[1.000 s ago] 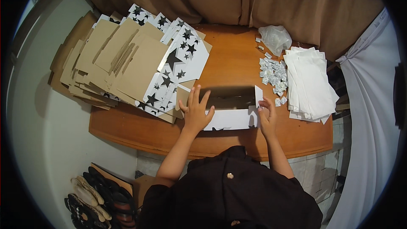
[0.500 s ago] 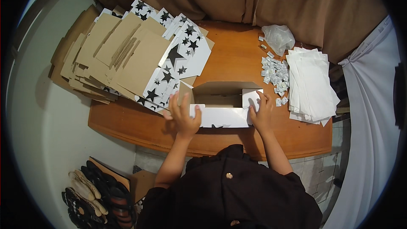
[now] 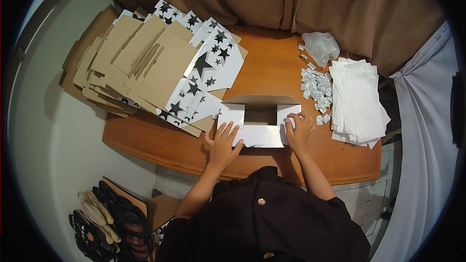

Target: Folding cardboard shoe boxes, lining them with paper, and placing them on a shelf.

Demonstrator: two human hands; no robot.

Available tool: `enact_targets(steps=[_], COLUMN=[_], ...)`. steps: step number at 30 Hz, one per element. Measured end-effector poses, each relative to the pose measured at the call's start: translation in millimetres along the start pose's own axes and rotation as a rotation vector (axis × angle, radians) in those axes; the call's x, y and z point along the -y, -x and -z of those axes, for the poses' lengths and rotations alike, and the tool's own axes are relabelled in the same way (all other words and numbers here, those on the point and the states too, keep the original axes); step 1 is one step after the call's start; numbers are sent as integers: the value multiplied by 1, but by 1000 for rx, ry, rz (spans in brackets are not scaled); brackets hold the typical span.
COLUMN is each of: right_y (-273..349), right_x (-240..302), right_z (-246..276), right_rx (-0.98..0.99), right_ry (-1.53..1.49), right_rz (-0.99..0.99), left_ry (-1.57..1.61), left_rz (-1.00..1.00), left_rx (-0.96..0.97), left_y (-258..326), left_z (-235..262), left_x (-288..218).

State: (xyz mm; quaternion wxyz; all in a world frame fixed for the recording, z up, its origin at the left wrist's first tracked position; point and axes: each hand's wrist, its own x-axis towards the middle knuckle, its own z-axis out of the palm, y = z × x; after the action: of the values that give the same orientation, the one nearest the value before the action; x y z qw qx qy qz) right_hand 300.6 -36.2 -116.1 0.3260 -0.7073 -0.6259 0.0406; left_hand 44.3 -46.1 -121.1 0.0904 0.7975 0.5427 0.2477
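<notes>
Open white box [image 3: 262,137] between left hand [image 3: 223,146] and right hand [image 3: 299,133], end flaps [image 3: 232,114] turned over its opening.
The left fingers are spread and laid against the box's near left corner, unclenched; the right fingers are bent at the right flap [image 3: 285,112], and whether they pinch it cannot be told. Flattened cartons [image 3: 162,68] are stacked beyond and left of the left fingers; small packets [image 3: 316,87] and white sheets [image 3: 359,102] lie beyond and right of the right fingers, the sheets farther right.
</notes>
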Motion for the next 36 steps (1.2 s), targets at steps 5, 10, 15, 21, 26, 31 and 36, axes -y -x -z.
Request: enact_targets(steps=[5,10,15,21,26,31,36], right_y=[-1,-1,-6,-15,-14,-15,-11], right_x=[1,-1,-6,-5,-16,-24,-21], right_z=[-3,-4,-5,-6,-12,-14,-15], right_rx=[-25,-47,-23,138,108,80,75], right_ry=[-23,-54,-171,-124,-195,-344,-209], right_rz=[-73,-58,-79,-116,-157,-168,-87], left_ry=[-219,-192,79,306,397,334,443], left_rz=[94,144,237,159,212,108,183], left_rx=[41,84,-110,-314,-105,-146,51], left_y=[0,-10,-25,-65,-69,-57,-52], left_z=[-12,-11,4,6,-16,-15,-11], left_x=[-11,-13,-8,17,41,46,53])
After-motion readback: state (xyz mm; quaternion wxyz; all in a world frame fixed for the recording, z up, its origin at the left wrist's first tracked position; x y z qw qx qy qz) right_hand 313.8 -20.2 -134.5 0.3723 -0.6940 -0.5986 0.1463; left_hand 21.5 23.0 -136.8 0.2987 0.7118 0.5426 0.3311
